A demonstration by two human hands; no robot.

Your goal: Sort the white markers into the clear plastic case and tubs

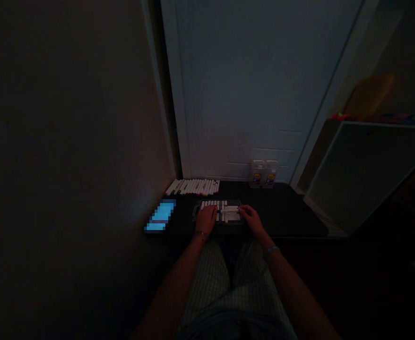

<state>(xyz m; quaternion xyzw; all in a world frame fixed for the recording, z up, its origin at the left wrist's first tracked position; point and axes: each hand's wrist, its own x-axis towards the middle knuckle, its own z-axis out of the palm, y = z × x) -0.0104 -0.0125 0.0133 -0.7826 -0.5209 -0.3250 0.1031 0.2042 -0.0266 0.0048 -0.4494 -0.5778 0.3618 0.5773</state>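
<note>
A white marker (229, 210) with a blue end lies level between my two hands, above an open clear plastic case (195, 215). My right hand (250, 218) is closed in a pinch on the marker's right end. Palm down over the left part of the case, my left hand (206, 220) has its fingers closed at the blue end; the dim light blurs the exact grip. Several white markers (226, 218) stand side by side inside the case, some of them hidden beneath my left hand.
A row of white markers (193, 187) with coloured ends lies at the back left of the black table (289, 212). Two clear cases (263, 174) with labels stand at the back right. A bright pixelated screen (160, 216) lies at the left edge, beside the wall.
</note>
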